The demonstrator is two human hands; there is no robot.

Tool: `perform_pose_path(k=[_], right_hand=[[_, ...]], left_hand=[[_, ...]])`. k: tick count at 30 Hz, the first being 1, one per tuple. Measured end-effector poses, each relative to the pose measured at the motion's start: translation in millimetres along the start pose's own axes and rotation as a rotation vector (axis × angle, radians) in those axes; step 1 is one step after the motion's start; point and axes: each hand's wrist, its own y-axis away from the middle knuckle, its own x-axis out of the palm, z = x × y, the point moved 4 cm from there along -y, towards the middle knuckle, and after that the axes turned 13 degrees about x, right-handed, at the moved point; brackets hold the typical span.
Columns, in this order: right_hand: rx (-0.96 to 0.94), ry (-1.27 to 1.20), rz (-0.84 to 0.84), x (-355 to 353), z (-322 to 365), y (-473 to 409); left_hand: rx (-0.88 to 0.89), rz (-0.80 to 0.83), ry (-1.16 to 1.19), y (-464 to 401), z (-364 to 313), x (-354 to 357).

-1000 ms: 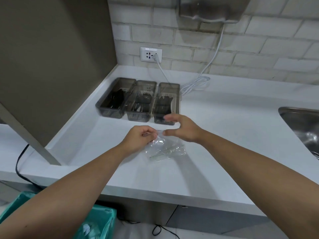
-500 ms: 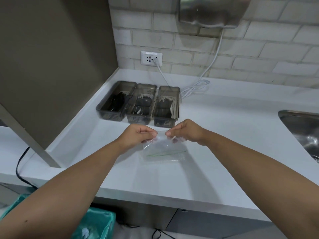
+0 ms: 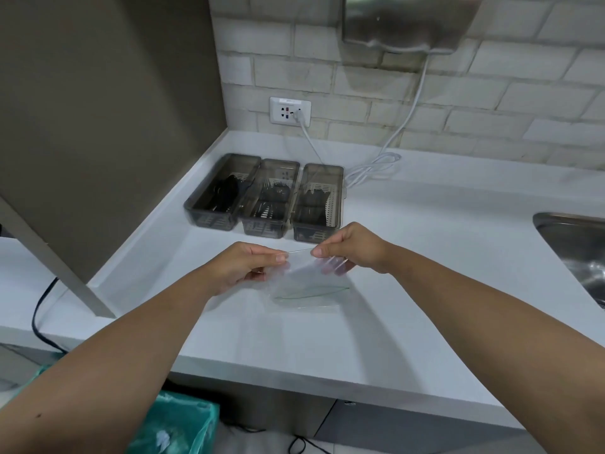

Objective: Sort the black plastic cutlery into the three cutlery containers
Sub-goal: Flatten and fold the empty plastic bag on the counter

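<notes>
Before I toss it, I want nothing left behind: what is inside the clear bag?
Through the clear bag, held by both hands, only its green seal line shows; no cutlery is visible inside. Fingers cover its top right corner.

Bright and even all over, lit from above. Soft grey shadows under both arms on the flat white countertop (image 3: 425, 244). Dull shine on the silver metal box on the wall (image 3: 406, 21). Bent lines near the edges. Slightly blurry everywhere.
</notes>
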Motion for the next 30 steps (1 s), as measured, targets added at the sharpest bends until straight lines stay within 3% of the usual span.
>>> perform_pose_path(k=[8,12,17,21,26,30], right_hand=[[-0.109,0.042,-0.035,19.0,16.7,-9.7],[-0.153,0.087,0.047,36.6,24.8,-8.6],[-0.203,0.294,0.232,60.2,38.2,12.1],[-0.287,0.363,0.275,77.1,48.2,29.8],[-0.169,-0.019,0.31,88.6,41.0,29.6],[-0.026,-0.06,0.452,129.1,25.0,26.9]], left_hand=[[0.085,-0.179,-0.119,23.3,-8.6,-4.5],[0.079,-0.273,-0.149,50.6,-8.7,-2.9],[0.175,-0.306,-0.558,91.3,-15.5,8.2],[0.234,-0.324,-0.701,115.4,-31.4,26.5],[0.24,-0.589,-0.426,154.1,-26.4,25.8],[0.247,-0.886,-0.133,189.6,-16.1,11.0]])
